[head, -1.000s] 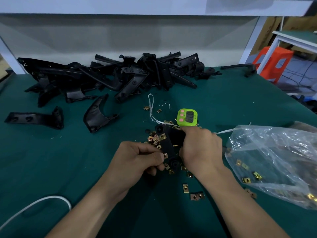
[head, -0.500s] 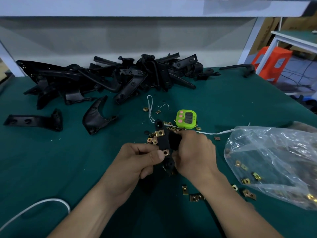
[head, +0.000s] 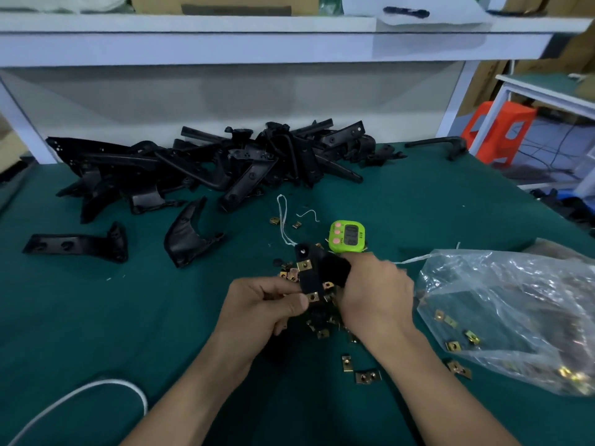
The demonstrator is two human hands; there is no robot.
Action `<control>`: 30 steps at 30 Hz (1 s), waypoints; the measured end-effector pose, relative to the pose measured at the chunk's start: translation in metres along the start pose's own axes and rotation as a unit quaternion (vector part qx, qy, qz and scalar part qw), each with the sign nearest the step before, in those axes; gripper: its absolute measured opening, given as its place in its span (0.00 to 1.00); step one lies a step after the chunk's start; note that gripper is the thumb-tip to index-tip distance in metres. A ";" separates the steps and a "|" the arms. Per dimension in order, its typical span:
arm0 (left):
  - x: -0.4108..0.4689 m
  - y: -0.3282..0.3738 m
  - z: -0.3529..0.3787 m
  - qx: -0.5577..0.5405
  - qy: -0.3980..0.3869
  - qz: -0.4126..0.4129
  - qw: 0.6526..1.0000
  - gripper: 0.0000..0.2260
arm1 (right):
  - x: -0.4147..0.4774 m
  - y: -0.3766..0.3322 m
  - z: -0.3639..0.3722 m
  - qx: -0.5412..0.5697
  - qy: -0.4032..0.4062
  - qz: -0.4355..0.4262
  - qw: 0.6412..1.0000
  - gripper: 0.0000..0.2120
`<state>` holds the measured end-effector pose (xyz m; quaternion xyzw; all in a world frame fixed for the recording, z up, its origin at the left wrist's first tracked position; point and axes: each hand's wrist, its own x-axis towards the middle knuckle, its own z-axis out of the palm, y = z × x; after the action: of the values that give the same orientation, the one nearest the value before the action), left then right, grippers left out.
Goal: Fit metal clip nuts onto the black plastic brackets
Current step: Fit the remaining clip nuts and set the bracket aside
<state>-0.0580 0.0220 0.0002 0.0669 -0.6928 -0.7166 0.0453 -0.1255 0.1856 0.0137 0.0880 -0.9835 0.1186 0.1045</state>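
Two hands on one black bracket [head: 309, 275], held over the green tabletop [head: 418, 204]. My right hand [head: 375, 292] wraps around its right side. My left hand [head: 262, 305] pinches a clip nut [head: 313, 297] at its near edge (a second nut sits higher up). Loose nuts [head: 367, 376] lie near my wrists, bracket pile [head: 225, 162] at back, plastic bag [head: 515, 317] right.

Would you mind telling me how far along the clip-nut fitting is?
Done: the bracket already carries two fitted clips. In hand: the right hand grips it while the left hand pinches a third clip nut at its lower edge. Left: the pile of brackets behind shows no clips, and loose clip nuts lie on the mat.
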 end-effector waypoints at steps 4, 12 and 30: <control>-0.004 0.000 0.007 0.128 0.073 0.015 0.989 0.06 | -0.001 0.004 -0.016 0.073 -0.048 0.014 0.996 0.12; -0.002 0.023 0.047 0.146 0.034 0.094 0.984 0.05 | -0.034 0.028 -0.069 0.408 -0.191 0.040 0.892 0.11; 0.018 0.086 0.384 0.211 -0.301 0.071 0.927 0.25 | -0.129 0.278 -0.155 0.667 0.130 0.415 0.605 0.07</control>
<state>-0.1389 0.3952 0.0970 -0.1935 -0.8119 -0.5353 -0.1299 -0.0273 0.5097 0.0718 -0.3007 -0.5392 0.7822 0.0832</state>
